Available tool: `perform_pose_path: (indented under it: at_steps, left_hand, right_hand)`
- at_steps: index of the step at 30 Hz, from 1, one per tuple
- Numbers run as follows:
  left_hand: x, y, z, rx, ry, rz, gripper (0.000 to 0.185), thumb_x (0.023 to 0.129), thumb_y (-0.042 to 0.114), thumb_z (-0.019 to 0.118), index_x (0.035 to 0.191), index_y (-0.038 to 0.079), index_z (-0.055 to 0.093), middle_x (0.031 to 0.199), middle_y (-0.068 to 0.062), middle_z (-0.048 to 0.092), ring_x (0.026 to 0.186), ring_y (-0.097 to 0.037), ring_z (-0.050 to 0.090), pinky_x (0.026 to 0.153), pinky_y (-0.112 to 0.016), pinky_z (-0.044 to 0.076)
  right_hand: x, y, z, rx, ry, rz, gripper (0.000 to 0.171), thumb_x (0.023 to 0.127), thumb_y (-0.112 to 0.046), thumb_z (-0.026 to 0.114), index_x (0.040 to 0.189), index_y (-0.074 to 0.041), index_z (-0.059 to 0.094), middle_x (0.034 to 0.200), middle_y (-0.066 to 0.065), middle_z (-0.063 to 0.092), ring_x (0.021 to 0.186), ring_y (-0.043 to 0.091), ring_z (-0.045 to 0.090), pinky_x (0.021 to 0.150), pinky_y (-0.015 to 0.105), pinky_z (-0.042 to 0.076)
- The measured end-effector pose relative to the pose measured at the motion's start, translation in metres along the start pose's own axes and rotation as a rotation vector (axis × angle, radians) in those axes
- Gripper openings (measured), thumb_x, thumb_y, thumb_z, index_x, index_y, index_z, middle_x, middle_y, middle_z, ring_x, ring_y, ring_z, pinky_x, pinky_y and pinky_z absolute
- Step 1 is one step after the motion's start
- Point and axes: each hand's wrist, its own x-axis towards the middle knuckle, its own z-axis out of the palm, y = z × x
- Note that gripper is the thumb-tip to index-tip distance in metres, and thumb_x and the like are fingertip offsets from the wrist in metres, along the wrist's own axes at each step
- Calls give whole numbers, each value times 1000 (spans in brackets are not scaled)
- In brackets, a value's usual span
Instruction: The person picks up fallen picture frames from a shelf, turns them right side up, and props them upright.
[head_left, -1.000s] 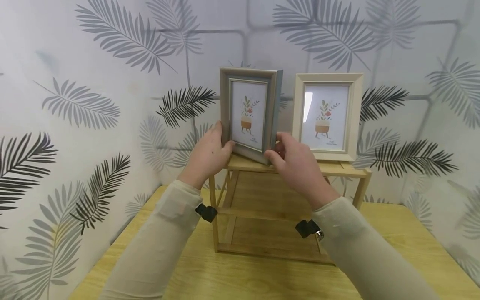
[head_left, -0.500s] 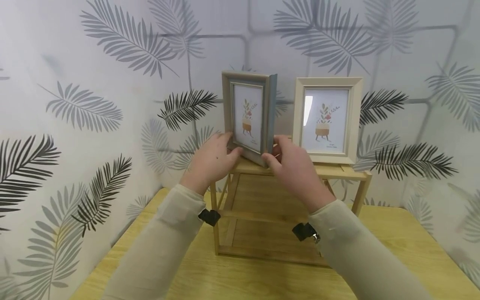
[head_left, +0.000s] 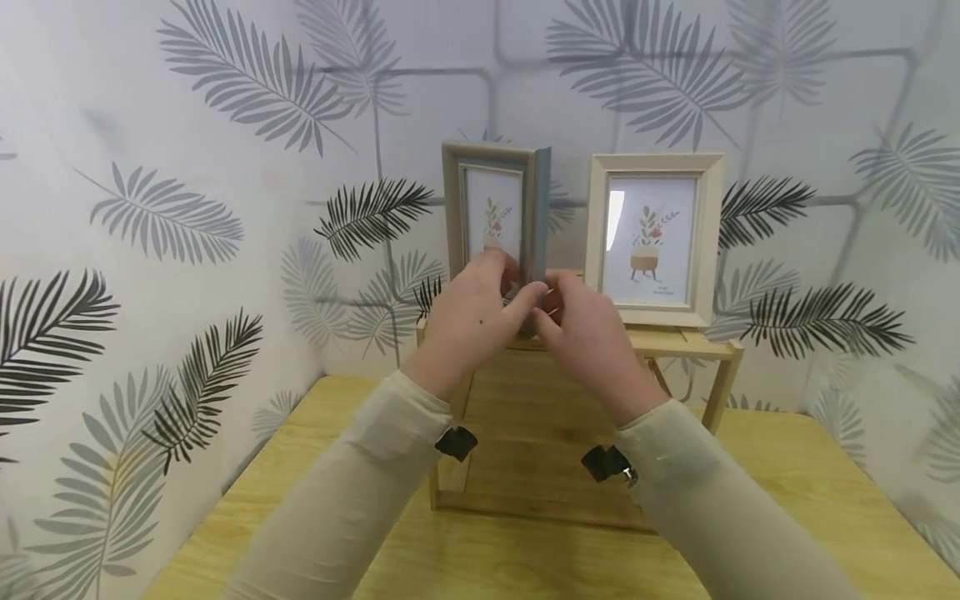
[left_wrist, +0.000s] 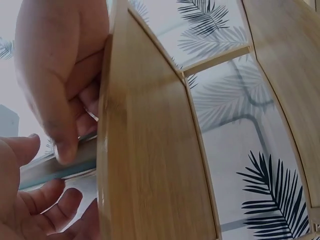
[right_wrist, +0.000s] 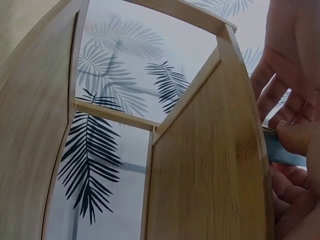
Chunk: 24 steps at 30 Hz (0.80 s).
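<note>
A grey-brown picture frame (head_left: 495, 196) with a blue-grey side stands upright and turned at an angle on the top of a wooden shelf rack (head_left: 540, 450). My right hand (head_left: 592, 342) grips its lower right edge, thumb in front; in the right wrist view the thumb lies on the frame's blue side (right_wrist: 282, 150). My left hand (head_left: 468, 321) reaches across the front of the frame to that same edge. Its fingers are loosely bent, and in the left wrist view the thumb (left_wrist: 25, 147) appears lifted off the frame. The lower part of the picture is hidden behind this hand.
A cream picture frame (head_left: 652, 308) with a similar plant picture stands on the right half of the rack top, close to my right hand. Under the rack is a yellow wood-grain table (head_left: 345, 500). Leaf-patterned wall (head_left: 315, 108) rises behind and to the left.
The grey-brown frame has turned further, its face narrowing. My left hand has left its lower left corner and moved right across its front. The right hand keeps its grip.
</note>
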Motion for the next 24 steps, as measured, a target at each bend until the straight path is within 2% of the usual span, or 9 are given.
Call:
perform_pose_path:
  at_steps: [4,8,12,18,24]
  left_hand:
    - [0,2,5,64,23,14,37,101,51,57,101,14,50,86,-2,53,68,-19,53,53,-32,43]
    - [1,2,7,112,59,57,33,102,46,56,99,14,50,82,-2,52,63,-20,53,50,-33,42]
    - [1,2,7,151,72,75,31,104,42,53,102,11,51,84,-3,52,61,-21,54,50,-34,43]
    - [1,2,7,163,69,69,32,105,38,52,111,7,52,88,-4,54,62,-22,56,51,-35,47]
    - [0,-2,6,138,61,66,33,106,37,48,117,6,52,90,-5,55,64,-23,57,52,-37,48]
  right_hand:
    - [0,-1,2,-26,14,-12,36,101,-20,61,132,-4,54,102,7,70,87,22,68,69,38,57]
    - [1,-2,3,-22,19,-5,37,100,-19,62,133,-4,54,102,7,70,88,22,69,70,38,57]
    - [1,-3,3,-19,15,14,37,99,-20,63,132,-6,55,100,5,69,86,21,68,69,37,56]
    - [1,-5,4,-5,11,12,39,100,-21,64,135,-6,55,102,5,70,88,20,68,72,37,57]
    - [2,-4,4,42,-37,9,40,100,-25,64,136,-9,54,108,5,69,93,20,69,77,39,58]
